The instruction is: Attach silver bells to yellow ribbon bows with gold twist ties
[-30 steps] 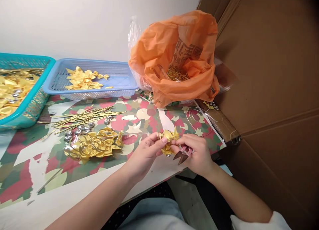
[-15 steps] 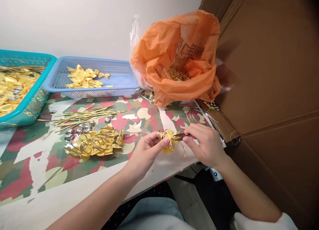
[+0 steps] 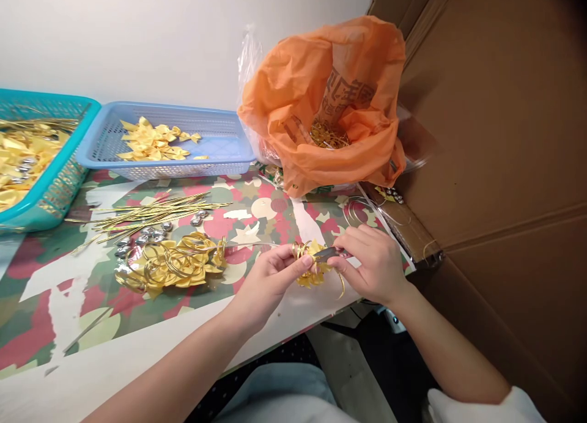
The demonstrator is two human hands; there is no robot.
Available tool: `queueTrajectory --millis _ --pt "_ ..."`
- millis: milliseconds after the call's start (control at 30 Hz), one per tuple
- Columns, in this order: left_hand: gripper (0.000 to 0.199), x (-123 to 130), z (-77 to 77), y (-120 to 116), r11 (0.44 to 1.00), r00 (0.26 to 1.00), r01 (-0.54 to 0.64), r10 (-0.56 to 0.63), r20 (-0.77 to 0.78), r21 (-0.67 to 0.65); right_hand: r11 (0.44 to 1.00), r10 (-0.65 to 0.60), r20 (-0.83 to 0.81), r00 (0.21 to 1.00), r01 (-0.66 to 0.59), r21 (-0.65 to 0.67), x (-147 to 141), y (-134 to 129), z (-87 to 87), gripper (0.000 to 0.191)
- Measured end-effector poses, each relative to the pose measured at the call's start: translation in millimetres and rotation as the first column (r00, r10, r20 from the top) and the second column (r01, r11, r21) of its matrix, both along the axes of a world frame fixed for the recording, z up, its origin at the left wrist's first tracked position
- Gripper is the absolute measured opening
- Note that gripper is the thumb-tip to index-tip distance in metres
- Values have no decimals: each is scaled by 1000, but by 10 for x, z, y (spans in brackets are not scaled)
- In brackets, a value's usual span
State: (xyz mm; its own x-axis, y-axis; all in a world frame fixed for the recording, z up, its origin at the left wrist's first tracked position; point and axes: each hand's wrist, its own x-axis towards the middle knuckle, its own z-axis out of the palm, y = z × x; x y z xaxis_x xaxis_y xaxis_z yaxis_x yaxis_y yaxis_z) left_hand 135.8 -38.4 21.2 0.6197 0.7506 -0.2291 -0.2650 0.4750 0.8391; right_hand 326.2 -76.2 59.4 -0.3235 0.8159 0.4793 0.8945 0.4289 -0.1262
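Between thumb and fingers, my left hand point(image 3: 277, 273) pinches a yellow ribbon flower point(image 3: 312, 277) wound with gold wire. My right hand point(image 3: 373, 261) is closed on a small dark metal tool point(image 3: 326, 253), whose tip touches the flower near my left thumb. A loose gold wire end hangs below, between the hands. To the left lies a pile of yellow ribbon flowers with gold wire coils point(image 3: 177, 264). Silver bells point(image 3: 158, 234) and a bundle of gold wire strips point(image 3: 151, 215) rest behind that pile.
A blue basket point(image 3: 183, 169) with yellow bows stands at the back, beside a teal basket point(image 3: 57, 187) at the left. An orange plastic bag point(image 3: 316, 166) holds gold scraps. Cardboard point(image 3: 504, 136) rises along the right side.
My right hand has shifted slightly left with the tool, whose tip now reaches further over the flower toward my left thumb. My left hand has stayed almost in place.
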Motion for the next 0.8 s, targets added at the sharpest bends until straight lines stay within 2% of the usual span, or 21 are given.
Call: queueTrajectory --millis 333,467,567,633,700,800 --pt "22 -3 1 3 999 999 28 -27 25 -43 998 -21 91 996 16 58 6 0 -2 41" --pt "24 -3 -7 18 999 999 37 -37 12 -38 999 -16 25 1000 15 30 40 11 17 40" --pt "23 -12 -20 26 998 999 44 -44 2 -41 995 -65 -134 989 54 -85 196 80 81 40" --pt "22 -17 -24 28 999 999 30 -31 -35 -37 973 -165 -222 961 122 -195 364 148 111 39" --pt "22 -17 -23 27 999 997 11 -14 -79 -33 927 -255 -203 945 180 -329 535 208 96 31" --pt "23 -8 -17 23 1000 993 14 -16 -118 -15 853 -240 -51 969 185 -488 702 252 -31 15"
